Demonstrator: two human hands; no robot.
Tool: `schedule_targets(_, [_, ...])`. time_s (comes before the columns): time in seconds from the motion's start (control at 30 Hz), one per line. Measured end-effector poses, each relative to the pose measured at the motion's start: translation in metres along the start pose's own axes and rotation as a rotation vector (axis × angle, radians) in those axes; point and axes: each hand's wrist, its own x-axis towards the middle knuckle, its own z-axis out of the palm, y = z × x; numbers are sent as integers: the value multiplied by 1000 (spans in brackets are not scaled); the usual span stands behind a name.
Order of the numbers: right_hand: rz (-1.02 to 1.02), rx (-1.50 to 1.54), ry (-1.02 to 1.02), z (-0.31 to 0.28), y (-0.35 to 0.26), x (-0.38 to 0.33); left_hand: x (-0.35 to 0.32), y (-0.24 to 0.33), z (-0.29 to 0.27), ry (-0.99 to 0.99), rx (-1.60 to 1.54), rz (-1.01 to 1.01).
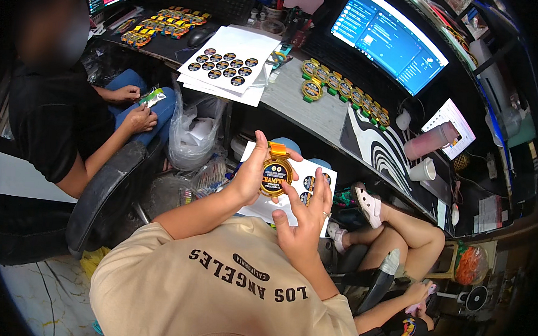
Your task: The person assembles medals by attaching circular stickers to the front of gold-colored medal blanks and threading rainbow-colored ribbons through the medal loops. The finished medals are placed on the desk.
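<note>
My left hand grips a round gold medal with a black printed face and a yellow-orange ribbon at its top. The medal is held upright over my lap, its face toward me. My right hand has its fingers spread, and a fingertip reaches the medal's lower right edge; whether it presses there I cannot tell. A ring is on one of its fingers. Beneath both hands lies a white sheet with round black stickers, partly covered by my hands.
On the desk ahead lie a row of gold medals, a stack of sticker sheets, a monitor and a white cup. More medals lie farther left. A co-worker sits left, another person right.
</note>
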Motion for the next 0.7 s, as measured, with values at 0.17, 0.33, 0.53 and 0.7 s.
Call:
schedule_targets(0.17, [6, -12, -51, -1, -1, 0, -2, -2, 1, 32, -23, 42])
schedule_targets(0.33, [49, 64, -93, 4, -3, -5, -4, -6, 4, 69, -12, 110])
schedule_targets(0.53, [78, 146, -72, 13, -4, -7, -4, -16, 9, 161, -71, 247])
schedule_targets(0.7, [54, 156, -53, 16, -4, -5, -6, -17, 7, 118, -103, 264])
